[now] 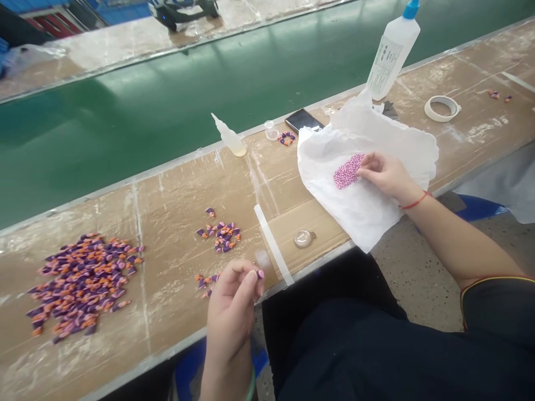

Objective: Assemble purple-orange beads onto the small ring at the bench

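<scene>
My left hand [234,303] is closed in a pinch near the table's front edge, holding a small purple fake nail [260,274] at its fingertips. My right hand [387,175] rests on a crumpled white paper sheet [363,206], fingers curled and pinched at the edge of a patch of tiny pink beads [348,170]. A big heap of purple and orange nails [81,281] lies at the left. A smaller cluster of the same nails [220,233] sits mid-table, and a few more nails [205,281] lie beside my left hand.
A large white glue bottle [393,50] stands at the back right, a small dropper bottle [229,136] near the green conveyor belt [167,106]. A phone [301,119], small clear cup [271,130], tape roll [441,107], round clear lid [303,238] and white strip [273,245] lie on the brown table [175,189].
</scene>
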`<state>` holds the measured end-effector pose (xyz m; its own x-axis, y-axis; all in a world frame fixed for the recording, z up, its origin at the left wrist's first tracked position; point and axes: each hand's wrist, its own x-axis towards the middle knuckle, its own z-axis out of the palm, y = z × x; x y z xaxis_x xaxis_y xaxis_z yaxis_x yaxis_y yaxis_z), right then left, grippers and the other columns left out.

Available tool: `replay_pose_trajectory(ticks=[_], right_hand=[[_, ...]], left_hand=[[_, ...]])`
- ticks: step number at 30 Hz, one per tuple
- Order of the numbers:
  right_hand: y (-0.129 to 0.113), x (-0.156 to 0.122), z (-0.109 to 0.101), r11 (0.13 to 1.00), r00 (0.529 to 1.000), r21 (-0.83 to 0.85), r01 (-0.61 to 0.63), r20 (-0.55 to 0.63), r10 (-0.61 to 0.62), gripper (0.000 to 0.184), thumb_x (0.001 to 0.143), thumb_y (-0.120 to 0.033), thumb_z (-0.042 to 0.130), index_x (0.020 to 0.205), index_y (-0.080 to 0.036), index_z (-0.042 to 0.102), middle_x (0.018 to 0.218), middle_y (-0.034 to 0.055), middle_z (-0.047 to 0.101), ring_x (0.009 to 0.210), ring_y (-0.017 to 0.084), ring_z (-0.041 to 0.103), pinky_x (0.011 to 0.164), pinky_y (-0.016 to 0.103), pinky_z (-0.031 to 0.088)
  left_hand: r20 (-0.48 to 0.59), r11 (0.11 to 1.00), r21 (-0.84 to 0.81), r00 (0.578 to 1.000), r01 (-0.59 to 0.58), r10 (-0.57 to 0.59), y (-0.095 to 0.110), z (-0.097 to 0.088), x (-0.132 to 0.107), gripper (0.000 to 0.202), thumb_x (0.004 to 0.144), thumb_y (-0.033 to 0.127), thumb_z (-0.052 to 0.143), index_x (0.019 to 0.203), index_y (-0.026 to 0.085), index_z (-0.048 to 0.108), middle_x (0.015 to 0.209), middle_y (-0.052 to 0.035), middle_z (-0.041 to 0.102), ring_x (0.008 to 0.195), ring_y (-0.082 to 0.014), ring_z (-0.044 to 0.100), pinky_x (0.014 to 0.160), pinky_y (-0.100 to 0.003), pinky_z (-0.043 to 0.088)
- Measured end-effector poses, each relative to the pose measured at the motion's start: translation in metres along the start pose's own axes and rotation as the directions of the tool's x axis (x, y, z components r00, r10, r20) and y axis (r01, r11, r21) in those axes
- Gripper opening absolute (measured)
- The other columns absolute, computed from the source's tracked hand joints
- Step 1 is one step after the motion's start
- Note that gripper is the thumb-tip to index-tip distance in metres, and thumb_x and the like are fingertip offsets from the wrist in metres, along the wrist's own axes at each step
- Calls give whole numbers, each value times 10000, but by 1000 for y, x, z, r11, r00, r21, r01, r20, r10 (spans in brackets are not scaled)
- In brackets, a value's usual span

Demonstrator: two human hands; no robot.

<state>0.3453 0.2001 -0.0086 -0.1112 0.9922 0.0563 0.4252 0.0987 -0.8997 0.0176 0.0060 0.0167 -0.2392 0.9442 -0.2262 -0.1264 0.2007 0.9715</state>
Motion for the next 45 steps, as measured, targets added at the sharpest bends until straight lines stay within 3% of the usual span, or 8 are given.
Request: replay_pose_trajectory(ticks=[7, 16, 19, 23, 27, 31, 38, 45], right_hand=[[-11, -7, -3, 973, 991, 192, -126, 57, 117, 346, 693, -334, 789, 902, -227, 536, 786, 11, 650, 791, 180, 635, 800, 375, 519], [-15, -3, -4, 993, 994, 65, -103, 31, 101, 276, 714, -186, 757, 902, -210, 556, 781, 26, 675, 816, 203, 662, 846, 408, 519], [-24, -8, -4, 973, 989, 179, -149, 33, 145, 295, 706, -212, 796, 906, -205, 578, 781, 23, 678, 811, 198, 666, 834, 388, 512], [-48, -29, 6, 835, 961, 480, -269, 185, 203, 298, 664, -262, 849, 861, -218, 630, 829, 0, 690, 847, 161, 676, 799, 315, 516], [-74, -58, 25, 726, 947, 610, -317, 249, 204, 286, 616, -234, 872, 805, -246, 656, 766, -48, 677, 832, 139, 693, 831, 295, 541], [-89, -80, 39, 731, 967, 641, -235, 229, 110, 242, 679, -239, 856, 841, -267, 678, 785, -37, 721, 839, 165, 724, 846, 328, 572], [-92, -99, 53, 802, 994, 597, 17, 76, -78, 209, 776, -169, 796, 920, -270, 685, 878, -21, 761, 838, 171, 739, 802, 342, 606], [-92, -104, 52, 879, 921, 278, 388, -71, -384, 349, 808, -72, 734, 1089, -266, 660, 945, -7, 766, 899, 186, 726, 865, 375, 558]], left_hand=[[2, 1000, -1, 1000, 27, -27, 1, 2, 1, 244, 796, 392, 738, 754, 190, 608, 550, 24, 552, 493, -89, 439, 490, -191, 371], [51, 1000, -2, 999, -18, 18, 3, 12, 5, 247, 824, 402, 725, 748, 196, 612, 533, 30, 546, 486, -90, 431, 485, -191, 360], [71, 999, 2, 996, -47, 47, 3, 15, 6, 211, 838, 376, 722, 759, 200, 638, 581, 23, 582, 515, -91, 472, 493, -189, 372], [177, 990, 61, 978, -124, 111, 12, 40, 9, 211, 868, 361, 692, 739, 196, 670, 599, 10, 610, 528, -101, 515, 510, -211, 410], [286, 980, 94, 948, -176, 142, 23, 79, 16, 246, 882, 358, 669, 708, 184, 676, 625, -14, 643, 540, -113, 559, 528, -235, 456], [229, 992, -19, 965, -125, 126, 21, 106, 18, 161, 865, 346, 683, 843, 189, 712, 659, -10, 669, 561, -111, 594, 543, -226, 485], [151, 964, -261, 985, -47, 89, 7, 119, 10, 154, 846, 330, 716, 883, 182, 735, 707, -7, 682, 572, -81, 591, 567, -189, 508], [130, 943, -326, 985, -66, 114, 7, 118, 6, 128, 857, 314, 726, 899, 198, 764, 691, 14, 676, 579, -55, 584, 571, -147, 496]])
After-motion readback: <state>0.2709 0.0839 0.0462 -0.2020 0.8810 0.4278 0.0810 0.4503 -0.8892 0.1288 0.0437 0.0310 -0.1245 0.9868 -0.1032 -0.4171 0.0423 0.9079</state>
